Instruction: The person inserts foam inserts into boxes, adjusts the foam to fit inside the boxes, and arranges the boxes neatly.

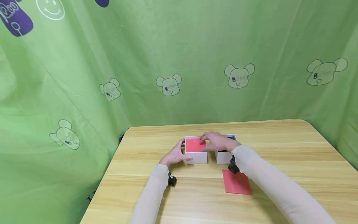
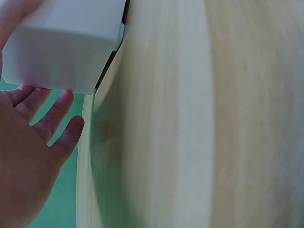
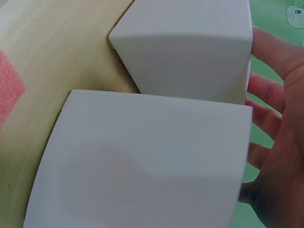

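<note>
Two white boxes stand side by side mid-table. The left box has a red foam pad in its top. The right box shows a dark inside. My left hand lies against the left box's left side, thumb along its front. In the left wrist view its fingers are straight beside the left box. My right hand reaches over the right box, its flat fingers resting on the red pad. The right wrist view shows both boxes with my right hand beside them.
A second red foam sheet lies flat on the wooden table in front of the right box. Green printed cloth hangs behind and to both sides. The table's left edge is close to the left hand.
</note>
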`<act>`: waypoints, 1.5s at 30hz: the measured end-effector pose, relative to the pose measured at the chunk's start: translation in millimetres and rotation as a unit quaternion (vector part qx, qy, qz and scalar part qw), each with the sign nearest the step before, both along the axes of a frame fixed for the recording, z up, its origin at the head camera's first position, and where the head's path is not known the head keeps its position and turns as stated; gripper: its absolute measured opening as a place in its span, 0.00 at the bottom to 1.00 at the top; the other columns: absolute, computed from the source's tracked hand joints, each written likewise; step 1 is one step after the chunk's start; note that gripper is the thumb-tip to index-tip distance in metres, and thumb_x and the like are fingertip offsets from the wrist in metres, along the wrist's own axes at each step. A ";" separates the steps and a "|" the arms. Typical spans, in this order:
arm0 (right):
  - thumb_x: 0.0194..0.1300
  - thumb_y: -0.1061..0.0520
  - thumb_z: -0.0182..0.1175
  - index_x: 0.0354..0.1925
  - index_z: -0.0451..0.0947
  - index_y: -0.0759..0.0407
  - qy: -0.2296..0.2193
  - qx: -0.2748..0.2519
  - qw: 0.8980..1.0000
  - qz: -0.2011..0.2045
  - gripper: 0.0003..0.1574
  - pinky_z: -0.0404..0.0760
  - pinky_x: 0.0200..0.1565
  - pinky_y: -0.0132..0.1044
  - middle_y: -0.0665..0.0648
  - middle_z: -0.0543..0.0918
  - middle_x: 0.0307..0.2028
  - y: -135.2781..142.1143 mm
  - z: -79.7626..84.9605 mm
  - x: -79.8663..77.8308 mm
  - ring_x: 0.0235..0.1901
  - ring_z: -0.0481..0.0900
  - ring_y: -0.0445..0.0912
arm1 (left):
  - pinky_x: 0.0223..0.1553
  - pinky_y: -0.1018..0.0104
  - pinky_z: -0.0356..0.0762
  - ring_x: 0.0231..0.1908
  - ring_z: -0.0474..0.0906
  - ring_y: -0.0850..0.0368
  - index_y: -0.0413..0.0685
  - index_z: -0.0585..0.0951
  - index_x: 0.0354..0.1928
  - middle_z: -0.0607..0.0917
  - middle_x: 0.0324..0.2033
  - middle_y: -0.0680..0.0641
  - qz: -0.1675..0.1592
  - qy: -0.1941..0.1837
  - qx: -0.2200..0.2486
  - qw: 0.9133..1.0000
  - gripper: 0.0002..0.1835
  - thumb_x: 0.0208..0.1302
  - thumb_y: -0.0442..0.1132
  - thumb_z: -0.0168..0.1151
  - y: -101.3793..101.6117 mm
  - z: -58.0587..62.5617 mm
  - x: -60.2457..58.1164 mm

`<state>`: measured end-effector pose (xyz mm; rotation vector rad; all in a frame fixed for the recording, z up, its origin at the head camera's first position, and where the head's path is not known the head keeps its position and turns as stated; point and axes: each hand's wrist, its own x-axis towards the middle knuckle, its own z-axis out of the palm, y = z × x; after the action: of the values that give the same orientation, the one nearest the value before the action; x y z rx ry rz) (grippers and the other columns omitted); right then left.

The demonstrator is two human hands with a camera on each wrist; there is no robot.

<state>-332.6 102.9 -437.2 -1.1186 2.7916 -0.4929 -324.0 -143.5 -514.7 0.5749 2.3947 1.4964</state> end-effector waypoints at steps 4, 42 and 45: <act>0.56 0.42 0.66 0.44 0.82 0.53 -0.006 -0.003 1.000 -0.015 0.22 0.64 0.58 0.56 0.56 0.77 0.54 1.6 4.5 2.7 0.56 0.71 0.57 | 0.61 0.55 0.63 0.63 0.62 0.50 0.50 0.51 0.72 0.63 0.66 0.47 0.000 0.003 0.003 1.000 0.55 0.46 0.41 0.76 1.3 0.0 1.1; 0.58 0.52 0.66 0.43 0.79 0.55 0.054 -0.074 0.996 -0.003 0.14 0.70 0.55 0.53 0.58 0.77 0.52 41.3 28.6 33.9 0.54 0.72 0.56 | 0.64 0.51 0.58 0.64 0.60 0.46 0.48 0.49 0.73 0.61 0.67 0.43 -0.005 0.002 -0.003 1.000 0.56 0.47 0.37 0.75 2.4 6.9 5.8; 0.57 0.55 0.67 0.44 0.78 0.56 0.068 -0.083 0.994 0.007 0.16 0.72 0.53 0.50 0.55 0.78 0.47 51.7 32.4 44.9 0.50 0.74 0.53 | 0.64 0.52 0.58 0.64 0.60 0.47 0.49 0.49 0.73 0.62 0.66 0.44 -0.001 0.001 -0.003 1.000 0.56 0.46 0.38 0.76 1.2 5.3 4.1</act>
<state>-287.7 154.7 -404.8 -1.2473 2.9014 -0.6819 -319.9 -142.3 -509.4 0.5782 2.3987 1.4882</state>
